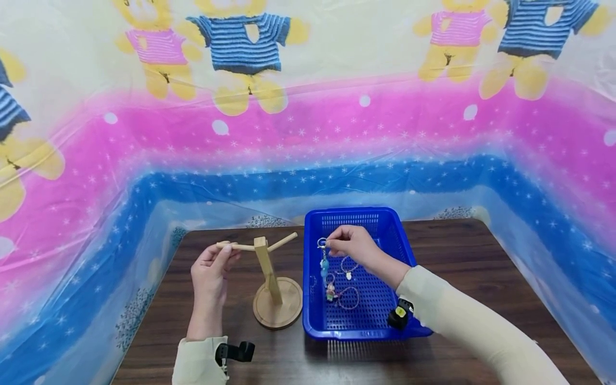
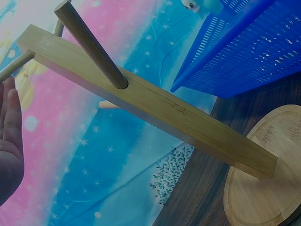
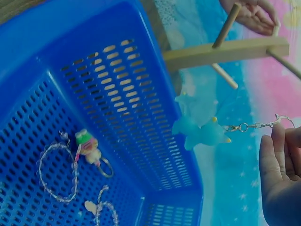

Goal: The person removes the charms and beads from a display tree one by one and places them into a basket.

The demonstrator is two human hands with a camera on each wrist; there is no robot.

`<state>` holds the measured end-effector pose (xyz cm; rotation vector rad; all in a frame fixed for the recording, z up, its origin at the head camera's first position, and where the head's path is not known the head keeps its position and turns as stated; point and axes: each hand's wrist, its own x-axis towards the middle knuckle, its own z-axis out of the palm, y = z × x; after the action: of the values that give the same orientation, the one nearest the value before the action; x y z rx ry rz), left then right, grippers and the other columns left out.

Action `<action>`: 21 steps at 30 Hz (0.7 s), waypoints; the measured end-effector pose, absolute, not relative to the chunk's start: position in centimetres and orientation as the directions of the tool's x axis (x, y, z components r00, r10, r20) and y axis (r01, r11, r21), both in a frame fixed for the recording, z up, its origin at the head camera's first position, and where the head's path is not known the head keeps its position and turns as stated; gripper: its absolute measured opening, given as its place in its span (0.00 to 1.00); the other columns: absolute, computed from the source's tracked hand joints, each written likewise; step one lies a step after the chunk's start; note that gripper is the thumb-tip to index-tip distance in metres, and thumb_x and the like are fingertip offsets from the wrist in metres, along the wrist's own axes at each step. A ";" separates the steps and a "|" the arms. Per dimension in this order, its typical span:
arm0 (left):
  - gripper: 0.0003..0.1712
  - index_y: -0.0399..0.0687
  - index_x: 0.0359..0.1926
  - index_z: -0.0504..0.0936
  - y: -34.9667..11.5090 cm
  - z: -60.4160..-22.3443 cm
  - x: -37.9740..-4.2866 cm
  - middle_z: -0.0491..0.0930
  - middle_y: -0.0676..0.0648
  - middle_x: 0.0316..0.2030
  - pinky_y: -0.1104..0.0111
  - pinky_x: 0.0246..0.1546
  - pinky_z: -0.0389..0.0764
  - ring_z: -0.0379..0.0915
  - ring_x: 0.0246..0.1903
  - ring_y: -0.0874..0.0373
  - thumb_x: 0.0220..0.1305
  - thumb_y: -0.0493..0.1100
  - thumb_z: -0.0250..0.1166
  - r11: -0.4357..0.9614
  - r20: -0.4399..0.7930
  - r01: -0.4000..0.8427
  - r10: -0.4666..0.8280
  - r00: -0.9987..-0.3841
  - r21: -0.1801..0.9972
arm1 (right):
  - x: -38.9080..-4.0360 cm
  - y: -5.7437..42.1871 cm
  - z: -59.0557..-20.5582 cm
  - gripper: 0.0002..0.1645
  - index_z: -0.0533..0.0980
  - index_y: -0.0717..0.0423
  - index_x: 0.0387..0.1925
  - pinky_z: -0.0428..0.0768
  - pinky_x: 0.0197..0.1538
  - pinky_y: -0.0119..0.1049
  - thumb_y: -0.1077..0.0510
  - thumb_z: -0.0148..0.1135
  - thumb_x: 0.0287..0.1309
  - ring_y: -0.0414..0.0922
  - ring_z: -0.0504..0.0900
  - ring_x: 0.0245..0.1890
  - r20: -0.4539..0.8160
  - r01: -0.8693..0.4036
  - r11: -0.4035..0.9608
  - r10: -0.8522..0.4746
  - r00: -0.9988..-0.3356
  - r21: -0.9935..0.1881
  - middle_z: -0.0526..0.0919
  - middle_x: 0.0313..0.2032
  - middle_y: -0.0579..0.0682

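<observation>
My right hand (image 1: 358, 250) pinches the metal ring and clasp of a keychain with a light-blue figure (image 3: 200, 133). The figure hangs from a short chain over the left side of the blue basket (image 1: 354, 335). My left hand (image 1: 209, 278) pinches the end of the left upper peg (image 1: 244, 247) of a wooden rack (image 1: 267, 270), which stands upright on a round base (image 1: 277, 318) left of the basket. Inside the basket lie a second keychain with a small green-topped figure (image 3: 88, 145) and two beaded bracelets, one a pinkish loop (image 3: 58, 173), the other with a white charm (image 3: 90, 205).
All of it stands on a dark wood-grain table (image 1: 452, 251). A printed cloth (image 1: 308, 128) with bears hangs behind the table and at both sides. More pegs stick out of the rack's post, one short peg (image 1: 283, 242) pointing right toward the basket.
</observation>
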<state>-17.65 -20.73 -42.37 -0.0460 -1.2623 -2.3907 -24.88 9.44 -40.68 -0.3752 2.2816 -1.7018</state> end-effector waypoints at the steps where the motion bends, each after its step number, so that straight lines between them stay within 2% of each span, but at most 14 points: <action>1: 0.13 0.45 0.33 0.87 -20.7 -42.4 -17.6 0.91 0.51 0.30 0.76 0.36 0.90 0.89 0.30 0.65 0.69 0.26 0.62 -0.492 0.228 0.391 -0.359 -0.905 0.778 | -25.0 9.5 -40.8 0.11 0.81 0.67 0.47 0.91 0.53 0.45 0.61 0.63 0.69 0.43 0.86 0.35 -0.062 -0.044 0.278 -0.361 -0.930 -0.960 0.86 0.38 0.57; 8: 0.14 0.44 0.33 0.88 -20.7 -42.4 -17.6 0.91 0.51 0.30 0.76 0.36 0.90 0.89 0.30 0.65 0.69 0.26 0.61 -0.500 0.235 0.398 -0.357 -0.904 0.769 | -25.8 9.8 -41.7 0.11 0.81 0.66 0.47 0.91 0.53 0.43 0.61 0.62 0.70 0.38 0.84 0.33 -0.082 -0.014 0.277 -0.333 -0.939 -0.961 0.85 0.39 0.56; 15: 0.15 0.47 0.32 0.88 -20.7 -42.4 -17.6 0.91 0.53 0.29 0.76 0.36 0.90 0.88 0.30 0.66 0.70 0.27 0.61 -0.473 0.214 0.378 -0.364 -0.906 0.796 | -26.8 9.8 -43.0 0.09 0.81 0.65 0.45 0.91 0.52 0.42 0.63 0.61 0.70 0.42 0.87 0.35 -0.100 0.033 0.248 -0.261 -0.960 -0.968 0.86 0.37 0.49; 21: 0.15 0.46 0.33 0.88 -20.7 -42.3 -17.6 0.91 0.52 0.30 0.76 0.36 0.90 0.88 0.30 0.66 0.69 0.26 0.61 -0.484 0.232 0.389 -0.354 -0.906 0.784 | -27.5 9.7 -43.9 0.11 0.80 0.67 0.47 0.91 0.51 0.40 0.64 0.59 0.71 0.47 0.88 0.39 -0.109 0.053 0.244 -0.225 -0.968 -0.968 0.85 0.48 0.65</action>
<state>-17.58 -20.74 -42.33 -0.0532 -1.2748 -2.3871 -27.48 9.74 -43.88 -0.1620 2.2897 -1.7959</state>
